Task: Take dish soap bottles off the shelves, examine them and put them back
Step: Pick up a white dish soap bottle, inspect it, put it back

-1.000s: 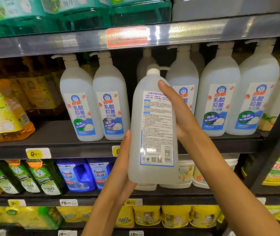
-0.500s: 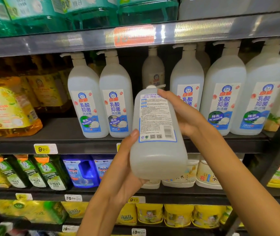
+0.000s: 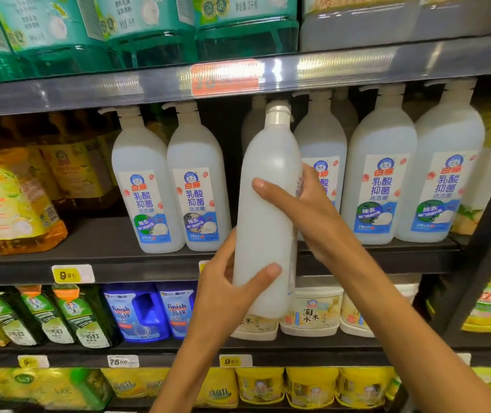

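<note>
at centre frame i have the bottle up in front of the middle shelf, held upright with its plain side toward me and its label turned away to the right. my left hand grips the lower body, thumb across the front and fingers curled behind. my right hand wraps the middle from the right, thumb laid flat across the front. both are closed round it, neither spread.

i read this as the examining step, close to done, the bottle being rotated so its faces can be checked. the return comes next: behind the bottle a gap shows in the row of matching bottles, between the pair at left centre and the three at right. that calls for raising the base over the shelf lip, keeping the pump cap below the upper shelf edge, which sits close above, and turning the label forward before letting go.
</note>
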{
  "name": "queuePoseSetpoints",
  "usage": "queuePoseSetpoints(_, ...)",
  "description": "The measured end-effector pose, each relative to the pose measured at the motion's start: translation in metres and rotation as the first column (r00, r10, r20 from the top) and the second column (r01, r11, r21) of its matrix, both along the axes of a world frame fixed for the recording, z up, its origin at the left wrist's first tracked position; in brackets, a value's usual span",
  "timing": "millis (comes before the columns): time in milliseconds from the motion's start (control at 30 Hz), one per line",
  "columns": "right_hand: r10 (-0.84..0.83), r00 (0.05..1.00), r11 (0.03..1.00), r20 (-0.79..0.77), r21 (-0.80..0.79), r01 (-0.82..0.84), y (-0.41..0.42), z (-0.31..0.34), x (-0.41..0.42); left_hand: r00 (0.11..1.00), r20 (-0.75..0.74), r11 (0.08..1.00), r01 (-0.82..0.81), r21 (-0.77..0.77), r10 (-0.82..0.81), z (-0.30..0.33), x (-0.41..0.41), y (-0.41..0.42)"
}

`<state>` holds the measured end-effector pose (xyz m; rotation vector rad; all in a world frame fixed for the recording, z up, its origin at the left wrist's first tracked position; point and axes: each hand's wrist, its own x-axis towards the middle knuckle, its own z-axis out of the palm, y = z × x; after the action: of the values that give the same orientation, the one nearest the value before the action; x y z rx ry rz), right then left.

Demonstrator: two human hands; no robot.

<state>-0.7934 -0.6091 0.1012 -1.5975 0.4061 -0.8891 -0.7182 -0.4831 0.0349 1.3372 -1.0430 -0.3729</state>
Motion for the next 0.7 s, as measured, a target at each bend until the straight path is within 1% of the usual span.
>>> queuePoseSetpoints(33, 0.030, 0.999, 0.997, 0.039, 0.073, -0.033, -0.002, -0.001, -0.002, 0.999, -0.034, 0.999, 0.018, -0.032, -0.019, 0.000, 0.004, 0.002)
queuePoseSetpoints(100, 0.144, 0.982, 0.968, 0.123, 0.188, -0.166, -0.010, -0.001, -0.009, 0.982, -0.189, 0.998, 0.009, -0.062, -0.021, 0.000, 0.013, 0.002)
queuePoseSetpoints(167, 0.276, 0.929, 0.900, 0.245, 0.272, -0.340, -0.015, -0.007, -0.013, 0.925, -0.381, 1.000, -0.014, -0.007, 0.010, -0.007, 0.017, -0.003)
queuePoseSetpoints(200, 0.311, 0.895, 0.852, 0.320, 0.323, -0.411, -0.017, -0.011, -0.013, 0.887, -0.462, 0.999, 0.019, 0.042, 0.002, -0.011, 0.015, -0.005)
queuePoseSetpoints(233, 0.316, 0.865, 0.807, 0.391, 0.369, -0.461, -0.017, -0.014, -0.012, 0.830, -0.555, 0.992, 0.105, 0.066, -0.051, -0.013, 0.012, -0.007)
queuePoseSetpoints(267, 0.309, 0.845, 0.779, 0.437, 0.393, -0.489, -0.017, -0.017, -0.010, 0.740, -0.658, 0.973, 0.224, 0.050, -0.137, -0.014, 0.009, -0.009)
queuePoseSetpoints(300, 0.307, 0.835, 0.768, 0.457, 0.400, -0.501, -0.017, -0.019, -0.009, 0.619, -0.749, 0.942, 0.334, -0.022, -0.237, -0.016, 0.007, -0.011)
queuePoseSetpoints(333, 0.312, 0.830, 0.764, 0.463, 0.398, -0.509, -0.017, -0.020, -0.006, 0.522, -0.789, 0.911, 0.399, -0.110, -0.324, -0.017, 0.007, -0.011)
queuePoseSetpoints(367, 0.321, 0.829, 0.762, 0.457, 0.396, -0.513, -0.017, -0.020, -0.005, 0.472, -0.789, 0.886, 0.423, -0.189, -0.394, -0.019, 0.007, -0.011)
queuePoseSetpoints(400, 0.337, 0.835, 0.765, 0.435, 0.391, -0.513, -0.017, -0.018, -0.004, 0.474, -0.766, 0.876, 0.419, -0.237, -0.434, -0.020, 0.007, -0.011)
queuePoseSetpoints(467, 0.377, 0.856, 0.788, 0.354, 0.362, -0.497, -0.021, -0.012, -0.005, 0.524, -0.741, 0.897, 0.360, -0.256, -0.421, -0.020, 0.007, -0.012)
queuePoseSetpoints(533, 0.387, 0.875, 0.844, 0.291, 0.271, -0.464, -0.025, -0.005, -0.009, 0.624, -0.711, 0.943, 0.275, -0.189, -0.325, -0.017, 0.006, -0.013)
queuePoseSetpoints(600, 0.363, 0.900, 0.895, 0.239, 0.177, -0.408, -0.024, -0.002, -0.009, 0.739, -0.655, 0.987, 0.141, -0.078, -0.158, -0.013, 0.005, -0.013)
queuePoseSetpoints(633, 0.333, 0.922, 0.920, 0.197, 0.146, -0.364, -0.020, -0.002, -0.008, 0.787, -0.611, 0.996, 0.082, -0.040, -0.089, -0.012, 0.004, -0.013)
queuePoseSetpoints(700, 0.213, 0.972, 0.969, 0.101, 0.110, -0.223, -0.013, -0.004, 0.000, 0.854, -0.520, 1.000, 0.009, 0.013, -0.001, -0.012, 0.000, -0.014)
